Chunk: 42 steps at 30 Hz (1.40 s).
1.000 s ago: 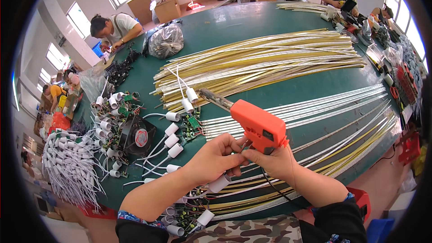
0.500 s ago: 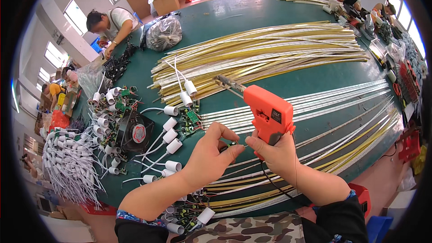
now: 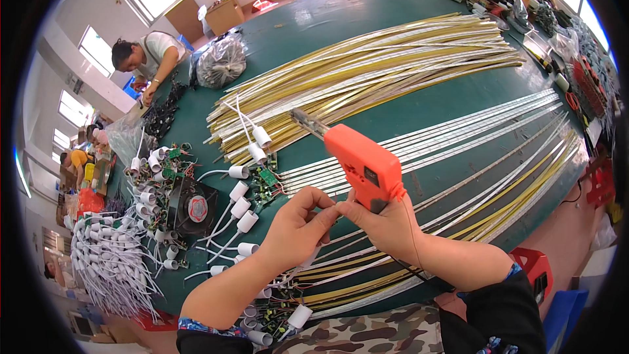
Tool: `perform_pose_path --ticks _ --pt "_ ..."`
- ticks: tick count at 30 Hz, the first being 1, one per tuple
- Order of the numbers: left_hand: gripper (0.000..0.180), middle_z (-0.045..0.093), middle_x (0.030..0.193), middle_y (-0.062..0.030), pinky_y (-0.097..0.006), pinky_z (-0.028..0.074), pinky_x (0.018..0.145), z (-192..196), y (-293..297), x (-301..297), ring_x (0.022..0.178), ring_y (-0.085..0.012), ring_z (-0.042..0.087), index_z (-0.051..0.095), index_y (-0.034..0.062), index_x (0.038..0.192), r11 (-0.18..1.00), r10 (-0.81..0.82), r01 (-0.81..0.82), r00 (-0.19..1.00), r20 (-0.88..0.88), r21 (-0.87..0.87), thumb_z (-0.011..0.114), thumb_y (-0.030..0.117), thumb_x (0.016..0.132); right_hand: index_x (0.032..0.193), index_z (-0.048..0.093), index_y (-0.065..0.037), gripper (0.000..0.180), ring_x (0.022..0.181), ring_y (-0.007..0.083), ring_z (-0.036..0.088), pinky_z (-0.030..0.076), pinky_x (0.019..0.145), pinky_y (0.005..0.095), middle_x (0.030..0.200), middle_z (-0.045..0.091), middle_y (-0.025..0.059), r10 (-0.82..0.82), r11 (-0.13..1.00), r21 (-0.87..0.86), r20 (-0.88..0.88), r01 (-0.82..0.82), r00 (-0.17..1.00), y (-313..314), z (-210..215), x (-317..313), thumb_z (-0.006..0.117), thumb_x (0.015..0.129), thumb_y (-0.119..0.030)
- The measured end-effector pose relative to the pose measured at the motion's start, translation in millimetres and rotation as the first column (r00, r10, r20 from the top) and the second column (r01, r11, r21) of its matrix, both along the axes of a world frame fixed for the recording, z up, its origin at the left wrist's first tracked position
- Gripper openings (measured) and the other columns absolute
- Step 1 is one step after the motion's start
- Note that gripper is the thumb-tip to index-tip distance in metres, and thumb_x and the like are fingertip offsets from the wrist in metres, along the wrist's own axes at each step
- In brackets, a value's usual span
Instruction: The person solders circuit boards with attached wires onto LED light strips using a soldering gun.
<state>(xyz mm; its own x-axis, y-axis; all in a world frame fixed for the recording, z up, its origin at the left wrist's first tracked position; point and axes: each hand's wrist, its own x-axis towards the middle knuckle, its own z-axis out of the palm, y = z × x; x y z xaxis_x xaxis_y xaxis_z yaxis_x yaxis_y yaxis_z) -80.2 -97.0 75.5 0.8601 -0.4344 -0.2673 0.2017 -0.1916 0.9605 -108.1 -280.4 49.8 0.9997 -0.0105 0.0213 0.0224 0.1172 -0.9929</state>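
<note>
Orange plastic: the soldering gun (image 3: 364, 165) sits in your right hand (image 3: 386, 226), fist closed round its grip, metal tip aimed up and left toward the far side of the counter (image 3: 406, 101). A thin black cord runs from the grip down past your right wrist.

Your left hand (image 3: 296, 228) is curled shut, thumb and fingertips pinched on something small right against the right hand's knuckles; too small to tell what. Both hands meet above the near edge of the green counter, over the near ends of the white LED strips (image 3: 472, 128).

Those white strips fan out from your hands toward the right edge. Beneath them, nearer you, yellow strips (image 3: 517, 206) run the same way. A larger bundle of gold strips (image 3: 367, 69) lies across the counter's middle, well apart from your hands.

Left of your left hand: white lamp sockets (image 3: 244, 193) on white leads, scattered, some beside small green circuit boards (image 3: 265, 177). Further left, a black fan (image 3: 193, 206) with a red hub. At the left edge, a heap of white wired sockets (image 3: 108, 259).

Far left corner: a clear plastic bag (image 3: 221, 62), and a person (image 3: 147, 59) bent over the counter's edge. More sockets (image 3: 275, 318) lie at the near edge under your left forearm.
</note>
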Motion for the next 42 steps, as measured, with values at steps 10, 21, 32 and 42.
perform_pose_path --ticks 10,21,32,42 --pt "0.022 0.063 0.088 -0.0127 -0.040 0.051 0.067 4 -9 -11 0.078 -0.0322 0.064 0.064 0.0016 0.099 0.937 -0.212 -0.091 0.618 0.757 0.336 0.077 0.011 0.083 0.124 0.049 -0.001 0.046 0.081 0.0084 0.056 0.050 0.073 0.0272 0.091 0.060 0.0023 -0.024 0.997 -0.071 -0.036 0.021 0.999 3 -2 1 0.076 0.087 -0.008" --pt "0.020 0.071 0.097 -0.0143 -0.038 0.053 0.077 123 89 -15 0.085 -0.0323 0.068 0.071 0.0006 0.103 0.775 -0.197 -0.528 0.320 0.927 0.347 0.066 -0.001 0.083 0.123 0.055 0.000 0.038 0.076 0.0061 0.055 0.048 0.061 0.0221 0.090 0.060 0.0003 -0.195 0.977 0.113 0.155 0.178 0.969 -22 17 -2 0.069 0.088 0.003" --pt "0.015 0.067 0.085 -0.0112 -0.040 0.053 0.066 -23 101 21 0.075 -0.0318 0.066 0.071 0.0033 0.097 0.708 -0.457 -0.258 0.542 0.705 0.657 0.070 0.000 0.083 0.111 0.061 0.000 0.028 0.077 0.0090 0.058 0.051 0.071 0.0262 0.096 0.064 0.0030 0.157 0.970 -0.188 0.018 -0.151 0.987 -34 5 -10 0.068 0.084 0.002" --pt "0.020 0.064 0.087 -0.0038 -0.039 0.051 0.070 -60 98 51 0.084 -0.0258 0.065 0.071 0.0069 0.092 0.680 -0.588 -0.261 0.363 0.723 0.685 0.069 0.003 0.072 0.139 0.047 0.002 0.058 0.098 0.0190 0.069 0.056 0.087 0.0357 0.126 0.063 0.0149 0.270 0.953 0.188 -0.175 -0.237 0.947 -42 -6 -1 0.066 0.084 0.002"
